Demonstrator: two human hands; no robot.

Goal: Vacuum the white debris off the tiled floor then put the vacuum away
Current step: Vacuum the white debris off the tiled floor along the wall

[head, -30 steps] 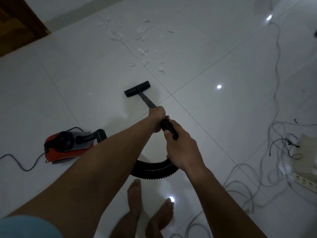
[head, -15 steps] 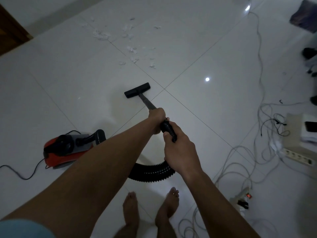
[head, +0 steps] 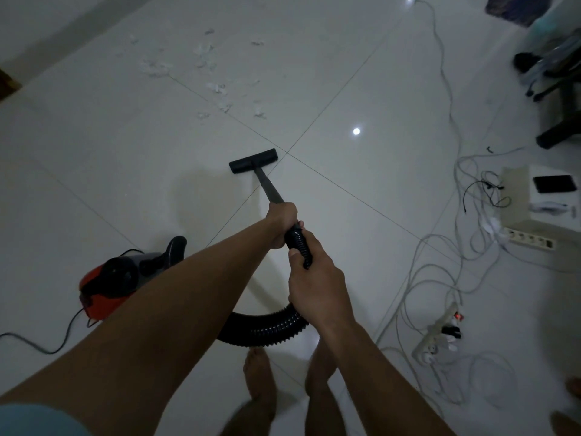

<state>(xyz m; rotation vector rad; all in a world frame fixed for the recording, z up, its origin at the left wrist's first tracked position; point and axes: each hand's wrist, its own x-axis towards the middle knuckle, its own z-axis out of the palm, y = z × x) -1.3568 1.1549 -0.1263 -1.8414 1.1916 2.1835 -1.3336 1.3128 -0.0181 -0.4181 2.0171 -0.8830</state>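
Observation:
White debris (head: 217, 88) lies scattered on the tiled floor (head: 125, 146) at the upper middle. The black floor nozzle (head: 253, 161) rests flat on a tile, a short way short of the nearest scraps. Its dark wand (head: 268, 188) slopes back to my left hand (head: 282, 220), which is shut on it. My right hand (head: 317, 284) grips the ribbed black hose (head: 267, 328) just behind. The hose curls under my arms to the red and grey vacuum body (head: 116, 284) at the left.
A tangle of cables (head: 440, 278) and two power strips (head: 438, 335) cover the floor on the right, beside a white box (head: 518, 199) with a phone on it. A chair base (head: 562, 127) stands upper right. The vacuum's cord (head: 47, 344) trails left. My bare feet (head: 257, 379) are below.
The view has swung right and down, so the debris sits higher left in the frame. The nozzle is a little further from the scraps. Both hands keep their grip.

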